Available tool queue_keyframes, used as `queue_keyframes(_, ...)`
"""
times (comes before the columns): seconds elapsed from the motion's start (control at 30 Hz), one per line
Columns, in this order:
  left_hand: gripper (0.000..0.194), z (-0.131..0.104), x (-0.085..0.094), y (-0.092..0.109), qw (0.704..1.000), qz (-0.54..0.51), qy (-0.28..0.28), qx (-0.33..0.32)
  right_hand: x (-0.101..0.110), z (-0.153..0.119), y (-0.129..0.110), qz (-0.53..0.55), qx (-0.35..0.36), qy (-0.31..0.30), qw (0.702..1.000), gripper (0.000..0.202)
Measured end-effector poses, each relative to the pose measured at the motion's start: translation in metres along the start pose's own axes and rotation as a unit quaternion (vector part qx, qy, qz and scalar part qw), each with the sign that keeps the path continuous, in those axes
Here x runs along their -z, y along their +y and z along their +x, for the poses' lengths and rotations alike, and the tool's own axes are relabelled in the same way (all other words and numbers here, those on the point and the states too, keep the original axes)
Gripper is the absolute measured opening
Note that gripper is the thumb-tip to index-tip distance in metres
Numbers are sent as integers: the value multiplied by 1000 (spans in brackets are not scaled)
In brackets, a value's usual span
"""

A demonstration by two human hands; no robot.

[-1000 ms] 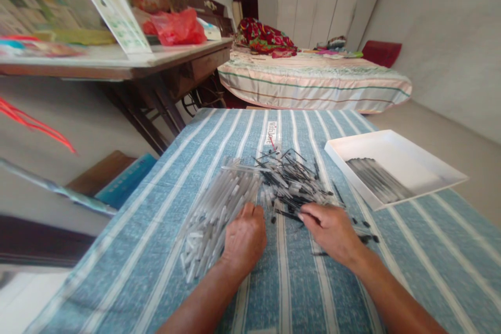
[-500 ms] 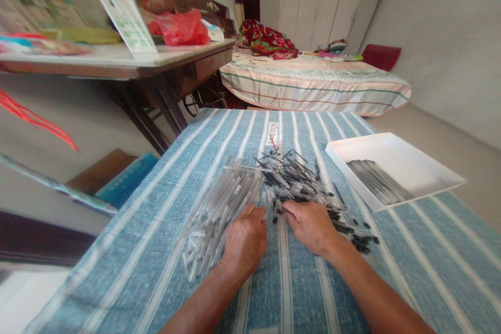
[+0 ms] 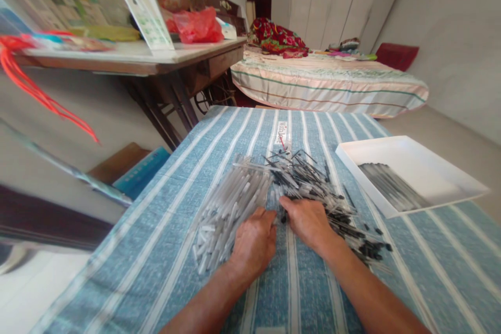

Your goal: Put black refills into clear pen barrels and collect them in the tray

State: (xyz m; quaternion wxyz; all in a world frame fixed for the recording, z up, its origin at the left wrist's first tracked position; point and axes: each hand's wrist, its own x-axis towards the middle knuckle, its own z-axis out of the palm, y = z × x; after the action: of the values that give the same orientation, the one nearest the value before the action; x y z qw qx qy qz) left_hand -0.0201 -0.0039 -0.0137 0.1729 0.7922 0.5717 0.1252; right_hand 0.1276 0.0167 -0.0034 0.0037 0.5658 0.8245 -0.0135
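My left hand is closed, knuckles up, at the right edge of a pile of clear pen barrels. Its fingertips are pressed together, and what they grip is mostly hidden. Close by on the right, my right hand has thumb and fingers drawn into a pinch at the near edge of a heap of thin black refills and pen parts. What it pinches is too small to make out. Small black caps or plugs lie loose beside my right forearm.
A white box lid or tray at the right holds a row of pens with dark refills. Blue striped cloth covers the table. Beyond stand a bed and, at left, a sewing-machine desk with a red bag.
The camera view has turned slightly left, so the scene sits further right. My right hand has come a little nearer to my left hand, which stays beside the barrels.
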Motion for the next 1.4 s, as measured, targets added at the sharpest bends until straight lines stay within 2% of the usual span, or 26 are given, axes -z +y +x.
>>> queue_keyframes(0.17, 17, 0, 0, 1, 1000, 13, 1, 9, -6, 0, -1, -19, 21, 7, 1000, 21)
queue_keyframes(0.33, 15, -1, 3, 1, 999, 35, 17, -4, -16, -4, 4, -29, 25, 59, 997, 19)
queue_keyframes(0.4, 19, 0, 10, 0, 996, 68, 54, 15, -21, -5, 8, -26, 30, 107, 993, 19)
queue_keyframes(0.5, 21, 3, 21, -5, 982, 141, 102, 73, -26, -8, 12, 0, 48, 214, 976, 19)
queue_keyframes(0.67, 19, 9, 28, -14, 975, 180, 64, 112, -19, -14, 18, 100, 82, 353, 927, 22)
queue_keyframes(0.77, 17, 10, 27, -18, 979, 158, 63, 110, -7, -18, 20, 221, 81, 398, 887, 17)
queue_keyframes(0.87, 15, 10, 27, -18, 985, 115, 79, 100, 3, -22, 25, 388, 12, 413, 824, 10)
queue_keyframes(0.93, 14, 9, 27, -17, 990, 69, 94, 83, 7, -22, 30, 520, -60, 411, 747, 7)
queue_keyframes(1.0, 13, 7, 27, -13, 992, 14, 108, 55, 10, -21, 36, 640, -103, 391, 653, 6)
queue_keyframes(1.07, 12, 4, 26, -10, 993, -31, 116, 21, 11, -20, 42, 721, -106, 362, 581, 6)
queue_keyframes(1.1, 11, 3, 26, -8, 992, -46, 118, 5, 11, -20, 44, 745, -101, 352, 558, 7)
queue_keyframes(1.2, 11, 1, 24, -5, 989, -72, 121, -38, 13, -20, 48, 775, -96, 334, 527, 8)
queue_keyframes(1.4, 11, -1, 21, -4, 983, -99, 129, -85, 14, -21, 45, 785, -97, 310, 528, 9)
